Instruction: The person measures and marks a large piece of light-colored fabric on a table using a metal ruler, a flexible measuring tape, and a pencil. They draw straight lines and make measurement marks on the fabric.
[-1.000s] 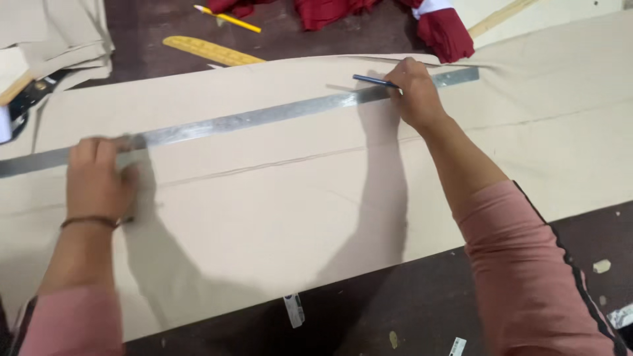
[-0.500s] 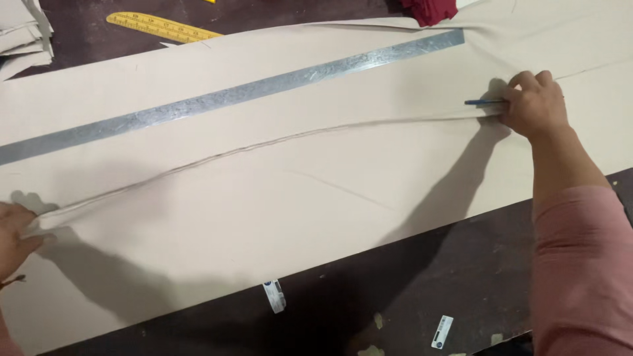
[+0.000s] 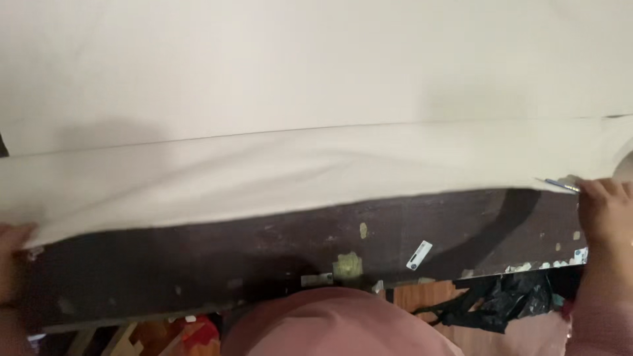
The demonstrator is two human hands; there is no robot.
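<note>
The cloth (image 3: 316,99) is lying across the table (image 3: 264,264), covering its far part and leaving a bare strip along the near edge. The left hand (image 3: 12,264) is sitting at the cloth's near left corner, the right hand (image 3: 603,211) at its near right corner, with a pen (image 3: 557,184) lying against the cloth's edge there. Bits of tape (image 3: 419,255) are sitting on the table's bare strip, nearer than the cloth.

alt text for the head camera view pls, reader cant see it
Seen from above, a large sheet of cream fabric covers most of a dark wooden table, with the person's left hand and right hand gripping its near edge at either end. The right hand also holds a slim pen-like tool. A pink garment fills the bottom centre.
</note>
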